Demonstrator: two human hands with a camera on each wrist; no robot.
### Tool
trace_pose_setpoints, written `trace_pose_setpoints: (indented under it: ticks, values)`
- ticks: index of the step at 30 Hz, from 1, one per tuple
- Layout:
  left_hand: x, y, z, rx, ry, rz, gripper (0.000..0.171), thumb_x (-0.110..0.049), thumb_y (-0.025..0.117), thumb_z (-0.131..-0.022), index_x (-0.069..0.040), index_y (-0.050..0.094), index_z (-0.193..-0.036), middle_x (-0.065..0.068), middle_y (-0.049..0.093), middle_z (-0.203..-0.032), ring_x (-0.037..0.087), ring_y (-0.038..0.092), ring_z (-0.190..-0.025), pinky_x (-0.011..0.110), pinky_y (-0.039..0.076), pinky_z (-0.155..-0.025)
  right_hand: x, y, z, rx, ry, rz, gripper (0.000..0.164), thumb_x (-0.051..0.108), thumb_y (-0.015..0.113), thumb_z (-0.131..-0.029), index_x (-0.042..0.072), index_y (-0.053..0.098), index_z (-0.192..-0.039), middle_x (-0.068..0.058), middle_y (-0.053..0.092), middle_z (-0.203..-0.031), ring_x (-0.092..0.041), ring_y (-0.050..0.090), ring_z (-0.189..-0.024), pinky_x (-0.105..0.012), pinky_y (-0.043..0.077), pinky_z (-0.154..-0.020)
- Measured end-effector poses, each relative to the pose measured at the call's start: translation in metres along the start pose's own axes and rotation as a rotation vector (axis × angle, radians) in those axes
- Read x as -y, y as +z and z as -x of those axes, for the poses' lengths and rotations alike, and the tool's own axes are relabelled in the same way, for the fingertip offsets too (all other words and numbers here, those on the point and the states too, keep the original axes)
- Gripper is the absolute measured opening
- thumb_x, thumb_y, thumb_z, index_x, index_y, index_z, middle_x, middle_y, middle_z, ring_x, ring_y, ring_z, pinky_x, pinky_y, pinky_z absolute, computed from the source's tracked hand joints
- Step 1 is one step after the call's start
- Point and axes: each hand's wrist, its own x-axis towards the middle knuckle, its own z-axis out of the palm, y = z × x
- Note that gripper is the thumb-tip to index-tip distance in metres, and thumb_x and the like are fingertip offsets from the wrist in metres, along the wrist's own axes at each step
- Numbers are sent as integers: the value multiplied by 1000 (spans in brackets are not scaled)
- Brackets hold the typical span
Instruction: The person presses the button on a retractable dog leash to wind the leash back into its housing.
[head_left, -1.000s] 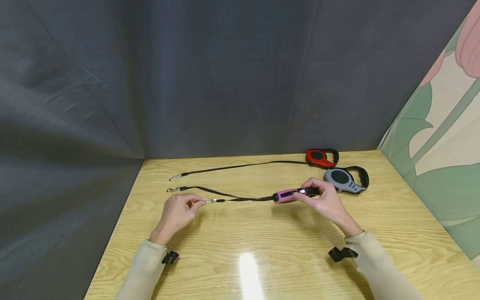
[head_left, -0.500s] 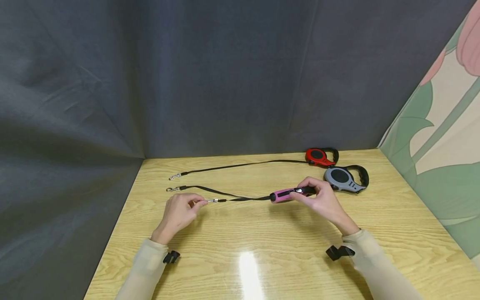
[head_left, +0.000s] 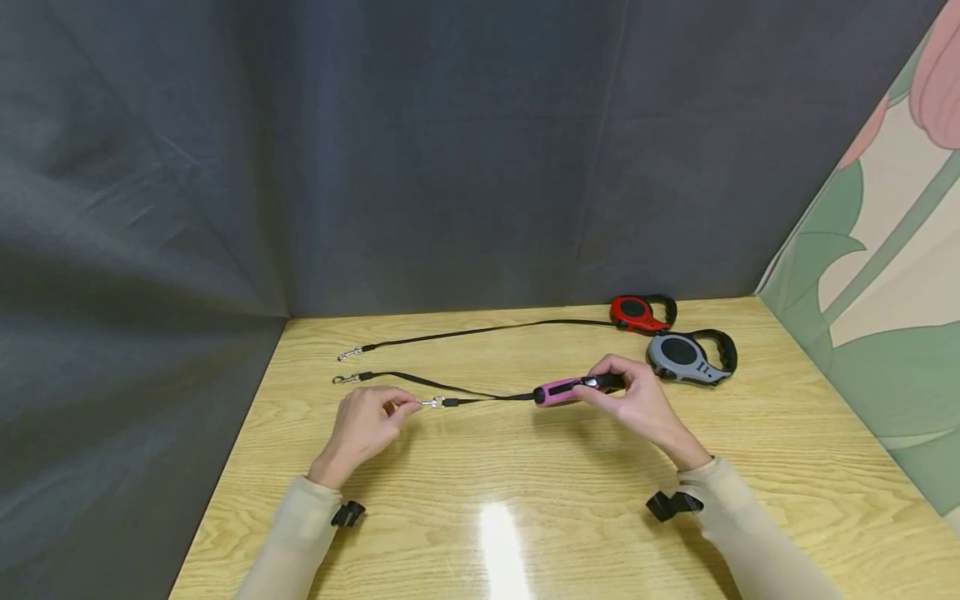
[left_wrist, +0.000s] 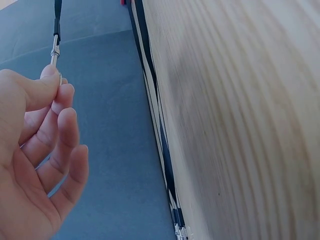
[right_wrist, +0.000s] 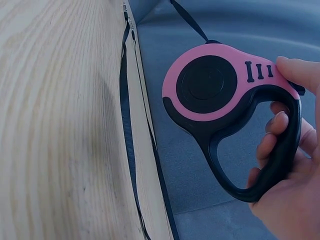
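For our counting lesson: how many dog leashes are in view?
3: a pink leash held by the left hand and right hand; a red leash on the table, back right; a grey leash in front of the red one.

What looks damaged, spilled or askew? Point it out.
Nothing stands out. The red leash and gray leash lie on the table; the right hand grips the pink leash, the left hand pinches its clip. No damage or spill shows.

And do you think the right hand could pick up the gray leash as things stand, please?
Probably not: the gray leash lies close by, but the right hand already holds the pink leash by its black handle.
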Motion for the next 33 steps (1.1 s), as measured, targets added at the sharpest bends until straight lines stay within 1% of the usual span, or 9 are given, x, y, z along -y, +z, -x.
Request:
trace_pose_setpoints:
  ticks: [7,11,14,19,25,30,33]
  values:
    - [-3,2,-1,7,2,-9,10,-32,80,-97,-25,86,-96,-12,77,-81,-1,57,-64,24,45,-60,2,2,-1,8,-7,-12,16,6,88,-85,10,74,-91,6,71,-85,-7,62,-77,-25,50,-72]
    - [-4,4,-2,3,17,-1,8,-30,81,-96,-24,86,-95,-12,76,-79,-1,56,-62,23,44,-58,3,4,-1,16,-6,-8,17,7,89,-85,11,74,-91,6,71,-85,-7,62,-76,-23,50,-71]
    - [-5,6,-2,-1,31,6,6,-28,82,-95,-23,86,-93,-12,75,-77,-1,55,-61,23,43,-57,3,5,-1,20,2,-7,17,8,89,-85,12,74,-91,4,72,-85,-8,62,-76,-24,50,-70]
    - [-8,9,-2,6,45,-4,6,-30,83,-94,-25,85,-92,-14,74,-75,-2,55,-62,23,44,-60,4,9,0,37,16,3,16,11,89,-87,13,73,-92,2,72,-87,-9,62,-77,-25,50,-71]
    - [-10,11,-2,3,61,-7,7,-31,82,-95,-26,85,-92,-16,71,-72,-3,54,-60,22,43,-59,5,12,0,47,21,9,16,14,89,-87,14,74,-92,0,72,-88,-10,62,-79,-30,51,-73]
    - [-12,12,-2,-4,74,5,6,-30,83,-94,-25,85,-91,-16,73,-74,-3,55,-62,22,43,-59,7,13,0,50,19,4,16,15,89,-87,15,74,-92,-1,73,-89,-11,63,-80,-34,53,-75]
    - [-13,12,-2,-1,87,14,5,-29,84,-94,-24,85,-92,-14,75,-77,-3,57,-64,22,44,-60,7,16,1,55,23,9,16,16,89,-87,16,74,-92,0,73,-89,-11,63,-80,-31,52,-76]
